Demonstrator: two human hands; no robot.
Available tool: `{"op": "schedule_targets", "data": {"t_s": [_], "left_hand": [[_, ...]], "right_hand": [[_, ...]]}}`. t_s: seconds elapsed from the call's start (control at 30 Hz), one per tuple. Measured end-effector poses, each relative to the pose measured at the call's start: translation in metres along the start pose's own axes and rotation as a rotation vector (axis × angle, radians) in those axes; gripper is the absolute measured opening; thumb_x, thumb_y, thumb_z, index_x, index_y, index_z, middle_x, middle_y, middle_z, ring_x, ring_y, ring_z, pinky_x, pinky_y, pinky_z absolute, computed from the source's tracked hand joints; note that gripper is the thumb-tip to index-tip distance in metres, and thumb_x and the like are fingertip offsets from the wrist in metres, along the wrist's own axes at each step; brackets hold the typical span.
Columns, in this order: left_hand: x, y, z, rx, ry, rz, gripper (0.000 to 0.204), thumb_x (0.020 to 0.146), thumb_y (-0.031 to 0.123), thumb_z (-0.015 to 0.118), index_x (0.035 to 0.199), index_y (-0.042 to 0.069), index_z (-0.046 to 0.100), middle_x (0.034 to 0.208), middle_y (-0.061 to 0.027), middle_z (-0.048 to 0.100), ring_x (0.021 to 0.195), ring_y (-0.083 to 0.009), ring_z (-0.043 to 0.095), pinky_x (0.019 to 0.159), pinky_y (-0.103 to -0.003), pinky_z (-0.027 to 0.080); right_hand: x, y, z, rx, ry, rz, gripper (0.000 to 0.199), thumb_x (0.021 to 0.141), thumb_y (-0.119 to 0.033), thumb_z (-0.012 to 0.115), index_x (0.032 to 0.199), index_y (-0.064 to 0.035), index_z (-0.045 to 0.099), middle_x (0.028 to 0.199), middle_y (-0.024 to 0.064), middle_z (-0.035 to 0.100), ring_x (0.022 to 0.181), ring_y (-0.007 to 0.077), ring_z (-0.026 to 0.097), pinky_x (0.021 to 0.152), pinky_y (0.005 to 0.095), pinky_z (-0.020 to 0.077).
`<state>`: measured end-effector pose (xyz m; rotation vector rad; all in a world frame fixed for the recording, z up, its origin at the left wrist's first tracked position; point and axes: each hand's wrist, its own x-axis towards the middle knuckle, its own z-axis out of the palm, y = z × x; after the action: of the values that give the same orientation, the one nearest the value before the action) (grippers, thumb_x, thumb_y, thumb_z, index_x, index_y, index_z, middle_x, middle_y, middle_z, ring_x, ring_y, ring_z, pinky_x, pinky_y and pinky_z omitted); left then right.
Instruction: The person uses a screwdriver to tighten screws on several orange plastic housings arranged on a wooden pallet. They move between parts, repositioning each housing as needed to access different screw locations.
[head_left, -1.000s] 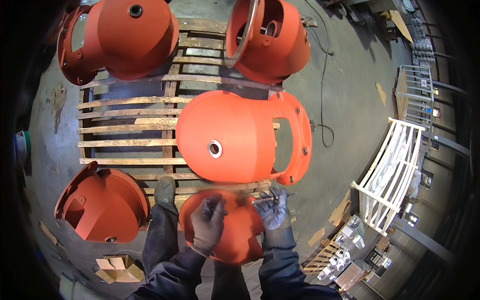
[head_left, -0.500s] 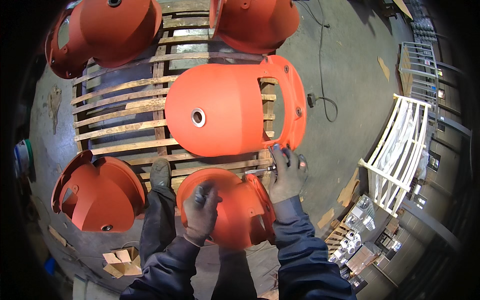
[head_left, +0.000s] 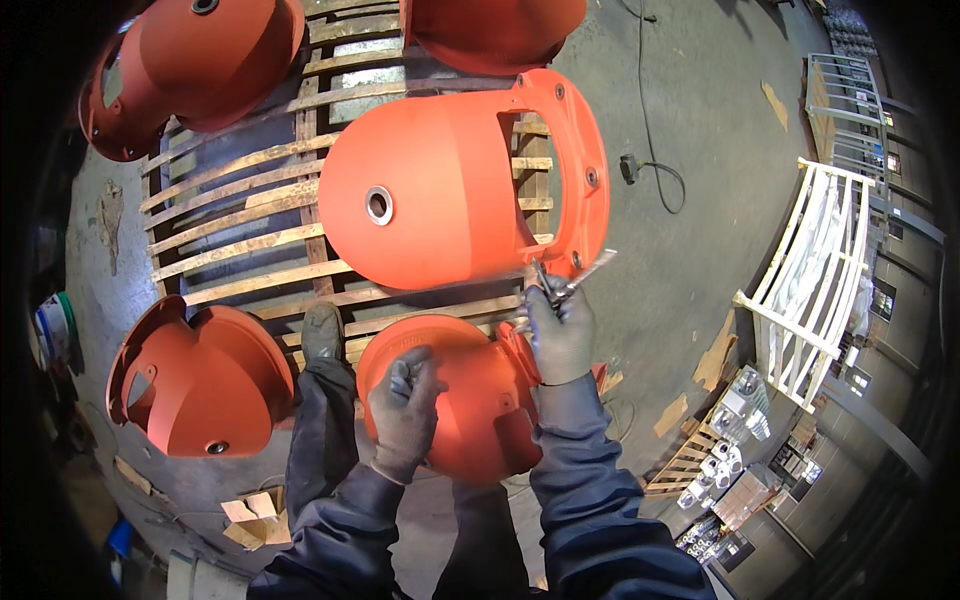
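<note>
My right hand [head_left: 560, 338], in a grey glove, grips a slim metal tool [head_left: 562, 290] with a dark end and a silvery bar across it; its exact kind does not show. The tool is beside the lower corner of the flange of a large orange casting [head_left: 420, 190]. That casting has a rounded end, a metal-lined hole and an oblong opening. My left hand [head_left: 403, 405], also gloved, is curled closed over a second orange casting [head_left: 470, 430] nearer me. Whether anything is inside those fingers, I cannot make out.
More orange castings lie at the left [head_left: 200, 385], far left [head_left: 205, 70] and far middle [head_left: 495, 30]. Under them is a slatted wooden pallet [head_left: 250, 205], with my boot [head_left: 322, 332] on it. A black cable [head_left: 650, 165] crosses the floor. A white rack [head_left: 810, 280] stands right.
My right hand has moved a little up and left, and the tool's silvery bar now points up to the right. My left hand stays curled. The whole view has shifted slightly.
</note>
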<state>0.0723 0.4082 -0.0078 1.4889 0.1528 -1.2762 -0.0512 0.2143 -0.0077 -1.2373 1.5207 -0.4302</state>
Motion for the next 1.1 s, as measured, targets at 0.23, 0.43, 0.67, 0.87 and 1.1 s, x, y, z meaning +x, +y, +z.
{"op": "schedule_targets", "data": {"t_s": [0.23,0.43,0.67,0.87,1.1], "left_hand": [[0.000,0.000,0.002,0.042,0.012,0.008,0.030,0.108,0.011,0.063,0.132,-0.007,0.064,0.115,-0.0149,0.074,0.083,-0.0147,0.071,0.079,-0.028,0.060],[0.000,0.000,0.007,0.011,0.015,-0.004,0.029,0.108,0.012,0.064,0.131,-0.006,0.065,0.114,-0.0142,0.073,0.082,-0.0150,0.072,0.078,-0.027,0.060],[0.001,0.002,0.006,0.038,0.018,-0.007,0.028,0.108,0.012,0.063,0.130,-0.006,0.065,0.113,-0.0137,0.073,0.082,-0.0148,0.071,0.078,-0.027,0.059],[-0.003,-0.008,0.013,0.062,0.006,0.014,0.032,0.106,0.012,0.065,0.132,-0.007,0.064,0.111,-0.0088,0.073,0.090,-0.0131,0.071,0.081,-0.027,0.058],[-0.048,-0.019,0.028,0.181,-0.109,0.181,0.028,0.107,0.007,0.063,0.133,-0.003,0.065,0.115,-0.0085,0.075,0.092,-0.0115,0.069,0.077,-0.025,0.056]], "right_hand": [[0.005,-0.033,-0.025,-1.290,0.045,-0.754,0.048,0.079,-0.005,0.069,0.126,-0.0148,0.071,0.116,0.0092,0.068,0.114,0.0348,0.061,0.105,0.0550,0.0437],[-0.002,-0.020,-0.028,-1.191,0.077,-0.695,0.047,0.080,-0.012,0.072,0.127,-0.0138,0.071,0.114,0.0094,0.068,0.117,0.0342,0.061,0.112,0.0554,0.0425],[-0.041,-0.015,-0.046,-0.831,0.214,-0.639,0.048,0.079,-0.004,0.068,0.127,-0.0067,0.071,0.108,0.0079,0.071,0.105,0.0345,0.064,0.101,0.0511,0.0453],[-0.123,-0.014,-0.066,-0.334,0.175,-0.427,0.036,0.095,0.002,0.070,0.131,0.0029,0.067,0.103,0.0113,0.072,0.089,0.0176,0.067,0.080,0.0329,0.0541],[-0.248,-0.013,-0.116,0.134,0.121,0.031,0.029,0.095,0.001,0.075,0.124,0.0044,0.070,0.110,0.0121,0.075,0.095,0.0154,0.071,0.083,0.0310,0.0581]]}}
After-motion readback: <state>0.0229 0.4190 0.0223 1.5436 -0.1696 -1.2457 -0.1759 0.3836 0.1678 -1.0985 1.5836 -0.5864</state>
